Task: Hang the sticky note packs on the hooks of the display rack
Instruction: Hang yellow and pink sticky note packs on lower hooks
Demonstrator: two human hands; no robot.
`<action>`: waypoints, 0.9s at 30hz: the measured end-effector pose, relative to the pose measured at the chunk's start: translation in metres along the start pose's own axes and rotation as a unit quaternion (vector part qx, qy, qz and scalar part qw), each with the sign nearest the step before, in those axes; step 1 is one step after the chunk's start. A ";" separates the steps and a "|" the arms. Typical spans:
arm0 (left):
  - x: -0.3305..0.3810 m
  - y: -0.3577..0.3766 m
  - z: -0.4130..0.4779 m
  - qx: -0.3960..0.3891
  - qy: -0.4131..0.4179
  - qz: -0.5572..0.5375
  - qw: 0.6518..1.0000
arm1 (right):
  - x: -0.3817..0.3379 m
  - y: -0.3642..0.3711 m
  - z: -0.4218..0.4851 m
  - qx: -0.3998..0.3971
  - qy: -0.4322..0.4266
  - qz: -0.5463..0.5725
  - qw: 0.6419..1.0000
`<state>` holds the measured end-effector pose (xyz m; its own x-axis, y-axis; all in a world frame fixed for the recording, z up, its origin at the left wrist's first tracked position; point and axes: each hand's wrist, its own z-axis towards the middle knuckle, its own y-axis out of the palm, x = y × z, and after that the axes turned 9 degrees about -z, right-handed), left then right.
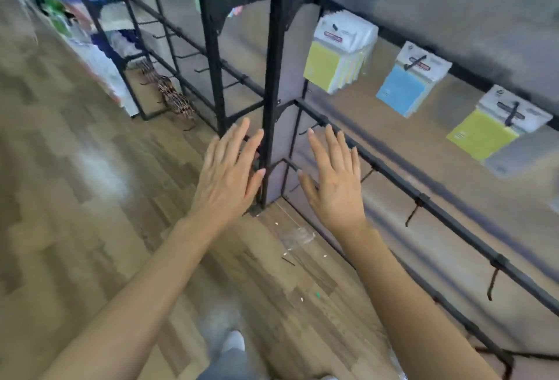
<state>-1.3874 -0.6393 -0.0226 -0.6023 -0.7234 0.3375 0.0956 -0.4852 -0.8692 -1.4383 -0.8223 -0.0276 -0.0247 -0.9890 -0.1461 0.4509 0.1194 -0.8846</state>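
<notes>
Left grip (230,174) and right grip (332,180) bare, forearms (145,283) bare, grey trousers (223,364), pale shoe (234,341)

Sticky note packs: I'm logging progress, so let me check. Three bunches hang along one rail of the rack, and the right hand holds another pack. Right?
Not quite: the head view shows the right hand open and holding nothing. Three bunches of sticky note packs do hang along one rail of the rack.

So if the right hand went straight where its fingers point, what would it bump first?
Probably the black rail of the display rack, just ahead of the right hand, near an empty hook. Depth is unclear, so that's a guess.
</notes>
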 end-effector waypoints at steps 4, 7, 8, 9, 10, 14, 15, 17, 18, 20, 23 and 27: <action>-0.066 -0.029 -0.001 0.017 -0.048 0.023 0.998 | -0.061 0.027 0.043 -0.013 -0.034 0.016 0.999; -0.110 -0.043 -0.006 0.026 -0.088 0.026 0.995 | -0.099 0.047 0.067 -0.019 -0.072 0.020 0.997; -0.121 -0.048 -0.007 0.029 -0.099 0.028 0.994 | -0.109 0.053 0.075 -0.026 -0.082 0.021 0.996; -0.132 -0.052 -0.009 0.033 -0.112 0.028 0.993 | -0.118 0.060 0.083 -0.035 -0.093 0.023 0.995; -0.142 -0.056 -0.010 0.037 -0.127 0.024 0.991 | -0.127 0.067 0.090 -0.045 -0.103 0.026 0.993; -0.181 -0.062 -0.009 0.042 -0.162 0.038 0.985 | -0.157 0.100 0.120 -0.072 -0.136 0.034 0.988; -0.192 -0.061 -0.007 0.040 -0.168 0.041 0.984 | -0.163 0.108 0.127 -0.074 -0.145 0.037 0.986; -0.214 -0.059 0.000 0.038 -0.174 0.045 0.983 | -0.177 0.123 0.143 -0.086 -0.156 0.046 0.983; -0.226 -0.059 0.004 0.037 -0.176 0.048 0.983 | -0.184 0.131 0.153 -0.095 -0.161 0.050 0.981; -0.252 -0.059 0.015 0.029 -0.187 0.050 0.981 | -0.197 0.149 0.174 -0.094 -0.173 0.057 0.979; -0.297 -0.064 0.038 0.027 -0.193 0.054 0.979 | -0.220 0.174 0.214 -0.096 -0.174 0.064 0.978; -0.351 -0.078 0.083 0.040 -0.183 0.044 0.981 | -0.251 0.199 0.272 -0.092 -0.161 0.075 0.980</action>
<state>-1.1176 -0.3882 -0.0434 -0.2647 -0.8850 0.3831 0.2056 -0.4399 -0.8742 -1.0998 -0.5744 -0.0466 0.3250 -0.9322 -0.1592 0.2597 0.2498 -0.9328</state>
